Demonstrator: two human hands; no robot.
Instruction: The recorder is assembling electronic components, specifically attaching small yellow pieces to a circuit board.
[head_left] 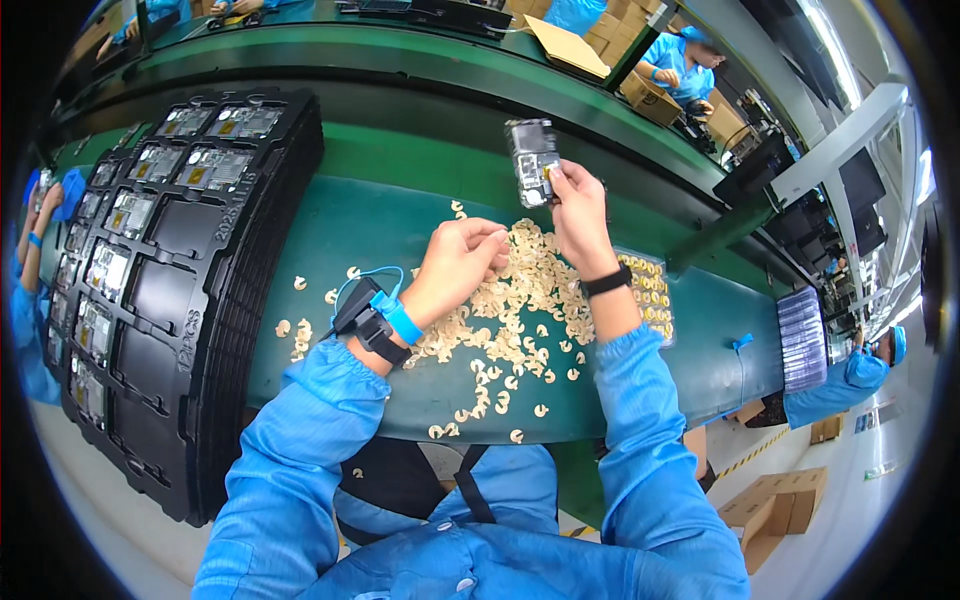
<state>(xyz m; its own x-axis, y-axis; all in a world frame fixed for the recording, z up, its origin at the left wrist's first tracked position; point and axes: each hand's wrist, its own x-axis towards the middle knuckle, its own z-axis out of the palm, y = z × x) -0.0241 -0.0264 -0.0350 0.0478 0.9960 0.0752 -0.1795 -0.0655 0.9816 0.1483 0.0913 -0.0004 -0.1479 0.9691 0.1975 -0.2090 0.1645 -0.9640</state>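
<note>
My right hand (582,215) grips a phone-sized circuit-board assembly (533,150) by its lower right edge, holding it raised above the far side of the green bench. The assembly has a dark upper part, silvery shields and a pale round spot at the bottom. My left hand (462,265) hovers at the left of a heap of small cream C-shaped pieces (520,315). Its fingers are curled together, and whatever may be between the tips is hidden. A blue strap and a black device sit on my left wrist; a black band circles the right.
Stacked black trays (180,290) with similar board assemblies in some pockets stand at the left. Right of the heap lies a clear tray of round yellow parts (650,295). Purple-tinted stacked trays (803,338) are at the far right. Co-workers in blue sit around; cardboard boxes (775,510) lie lower right.
</note>
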